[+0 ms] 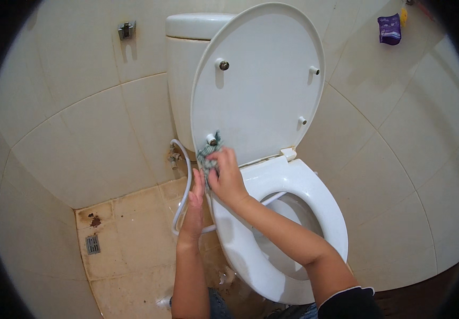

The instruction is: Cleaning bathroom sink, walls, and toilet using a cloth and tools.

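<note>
My right hand (226, 174) grips a crumpled green-and-white cloth (206, 154), pressed near the left hinge side of the toilet, at the base of the raised lid (264, 85). One lid bumper (212, 139) sticks out just above the cloth. Beside it, my left hand (195, 204) is held upright with its fingers stretched out, close to the left edge of the seat; it holds nothing that I can see. The white toilet seat (325, 207) lies down on the bowl, and my right forearm crosses over its opening.
Behind the lid stands the cistern (195, 26). A white hose (176, 212) loops from a wall valve (173, 159) on the left. The tiled floor (134, 223) has stains and a drain grate (93, 244). A purple packet (389, 29) hangs on the right wall.
</note>
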A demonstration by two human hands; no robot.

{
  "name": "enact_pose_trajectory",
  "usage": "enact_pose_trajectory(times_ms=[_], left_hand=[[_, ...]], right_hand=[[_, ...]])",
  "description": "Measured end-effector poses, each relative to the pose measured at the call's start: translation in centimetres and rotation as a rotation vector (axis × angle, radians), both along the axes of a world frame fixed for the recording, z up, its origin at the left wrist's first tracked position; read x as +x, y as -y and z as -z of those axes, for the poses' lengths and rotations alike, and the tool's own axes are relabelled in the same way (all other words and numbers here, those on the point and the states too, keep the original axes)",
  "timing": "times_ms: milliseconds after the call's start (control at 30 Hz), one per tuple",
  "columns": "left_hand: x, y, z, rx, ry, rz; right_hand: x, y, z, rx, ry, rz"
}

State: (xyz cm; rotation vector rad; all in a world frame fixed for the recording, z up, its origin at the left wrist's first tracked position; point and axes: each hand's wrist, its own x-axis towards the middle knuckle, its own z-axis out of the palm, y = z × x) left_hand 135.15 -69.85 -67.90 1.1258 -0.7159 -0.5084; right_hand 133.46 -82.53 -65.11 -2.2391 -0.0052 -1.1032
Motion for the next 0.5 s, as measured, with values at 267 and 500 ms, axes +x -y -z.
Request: enact_pose_trajectory(times_ms=[267, 500], left_hand=[[0.7, -0.3, 0.1, 0.061, 0.128, -0.008], [1.1, -0.2, 1.8, 0.058, 0.023, 0.019]], right_hand=[[-1.9, 2.1, -6.5, 0.057, -0.101, 0.159], [2.4, -0.6, -7.2, -0.532, 0.272, -0.130]])
